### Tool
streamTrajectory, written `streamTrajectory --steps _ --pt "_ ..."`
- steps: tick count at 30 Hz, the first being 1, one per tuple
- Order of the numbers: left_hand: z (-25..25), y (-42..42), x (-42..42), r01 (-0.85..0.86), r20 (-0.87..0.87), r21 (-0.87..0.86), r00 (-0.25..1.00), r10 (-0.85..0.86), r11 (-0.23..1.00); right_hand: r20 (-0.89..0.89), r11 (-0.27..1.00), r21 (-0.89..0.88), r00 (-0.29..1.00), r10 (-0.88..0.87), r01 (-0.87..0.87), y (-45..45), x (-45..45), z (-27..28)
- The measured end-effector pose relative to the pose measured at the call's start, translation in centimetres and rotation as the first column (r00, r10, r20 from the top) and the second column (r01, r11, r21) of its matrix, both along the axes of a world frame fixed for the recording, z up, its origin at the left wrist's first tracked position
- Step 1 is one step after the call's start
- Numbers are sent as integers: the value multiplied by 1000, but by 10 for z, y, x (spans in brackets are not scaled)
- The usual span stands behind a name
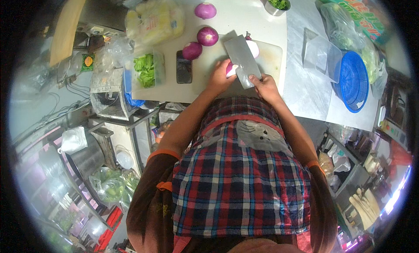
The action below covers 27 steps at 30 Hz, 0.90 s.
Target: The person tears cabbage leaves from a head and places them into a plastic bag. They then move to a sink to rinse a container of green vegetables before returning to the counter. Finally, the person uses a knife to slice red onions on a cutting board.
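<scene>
My left hand (221, 77) holds a piece of red onion (231, 70) above the near edge of a white cutting board (273, 58). In my right hand (265, 86) is a cleaver (242, 61) with a broad metal blade, its thumb pressed on the blade near the handle. The blade's edge is beside the onion piece. Partly behind the blade, a pale cut onion piece (253, 49) lies on the board. Left of the board are two whole red onions (208, 36), (192, 51) close together, and an onion half (205, 11) lies farther back.
A black phone (184, 67) lies left of my hands, beside a plastic container of green leaves (144, 70). A bulging plastic bag (155, 20) sits behind them. A metal cup of chopped greens (277, 4), a clear container (321, 58) and a blue basket (354, 81) stand to the right.
</scene>
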State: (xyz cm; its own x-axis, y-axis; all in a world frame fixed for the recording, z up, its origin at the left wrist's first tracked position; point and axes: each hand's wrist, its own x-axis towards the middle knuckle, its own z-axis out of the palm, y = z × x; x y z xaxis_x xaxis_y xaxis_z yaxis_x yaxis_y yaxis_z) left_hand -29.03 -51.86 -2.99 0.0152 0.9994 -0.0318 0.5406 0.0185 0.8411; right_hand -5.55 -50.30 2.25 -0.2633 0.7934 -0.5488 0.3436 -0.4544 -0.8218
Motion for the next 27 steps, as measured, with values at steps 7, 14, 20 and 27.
streamTrajectory --steps 7,14,20,27 --pt "-2 3 -2 18 -15 14 1000 -18 1000 -360 838 -543 889 -284 48 14 21 62" --pt "17 20 5 -28 22 128 999 25 991 -177 906 -264 907 -382 331 12 41 61" --pt "5 41 10 -160 94 220 985 143 962 -117 870 -250 879 -462 425 -17 60 39" --pt "24 98 22 -62 -231 -70 972 45 996 -53 880 -153 885 -462 450 -38 73 22"
